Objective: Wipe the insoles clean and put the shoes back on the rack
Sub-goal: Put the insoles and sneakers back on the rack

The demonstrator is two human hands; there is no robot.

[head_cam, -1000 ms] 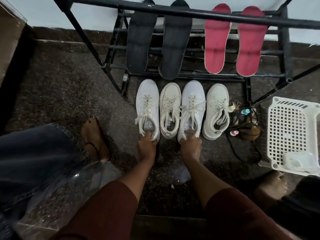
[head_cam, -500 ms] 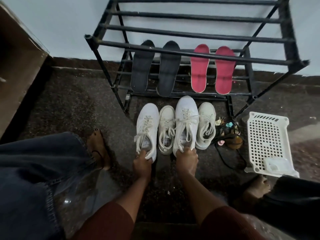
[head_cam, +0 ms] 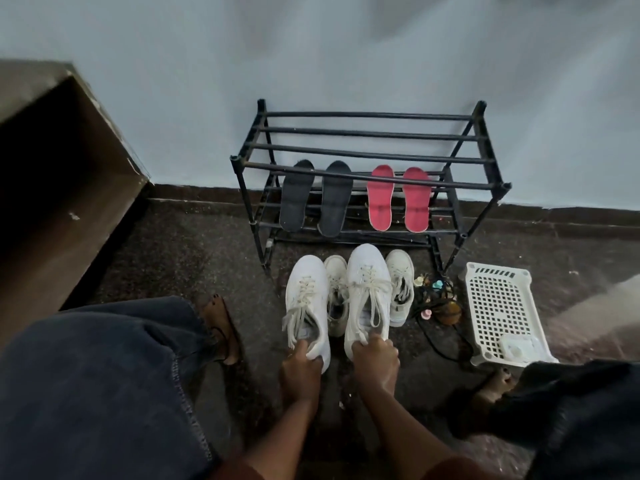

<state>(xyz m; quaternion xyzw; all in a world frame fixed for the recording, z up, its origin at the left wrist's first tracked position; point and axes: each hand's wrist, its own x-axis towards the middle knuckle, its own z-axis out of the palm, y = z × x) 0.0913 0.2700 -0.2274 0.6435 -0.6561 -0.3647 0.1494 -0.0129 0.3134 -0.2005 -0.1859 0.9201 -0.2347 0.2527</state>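
The left hand (head_cam: 299, 370) grips the heel of one white sneaker (head_cam: 306, 299), its fingers curled over the back of the collar with the tips tucked into the opening, the toe pointing away toward the rack (head_cam: 370, 161). The right hand (head_cam: 375, 358) clamps the heel of the other white sneaker (head_cam: 369, 292) the same way, knuckles on top and fingertips hooked inside the rim. Both shoes sit straight out in front of the fingers, laces loose and trailing (whether their soles are off the floor I cannot tell). They partly cover a second, duller pair: one off-white shoe (head_cam: 336, 296) shows between the two held sneakers, and its mate (head_cam: 400, 285) is just to the right of them, both on the dark speckled floor (head_cam: 194, 258) just before the rack. The black metal rack stands against the pale wall (head_cam: 311, 46). On its lower bars two black insoles (head_cam: 296, 195) lean toe-up at the left and two red insoles (head_cam: 380, 197) lean beside them at the right, none of them inside a shoe. To the right of the rack lies a white perforated plastic basket (head_cam: 498, 299), and at its near end sits a small pale translucent pack (head_cam: 519, 348). Between basket and shoes lies a tangle of dark cords (head_cam: 438, 306) with small coloured bits.
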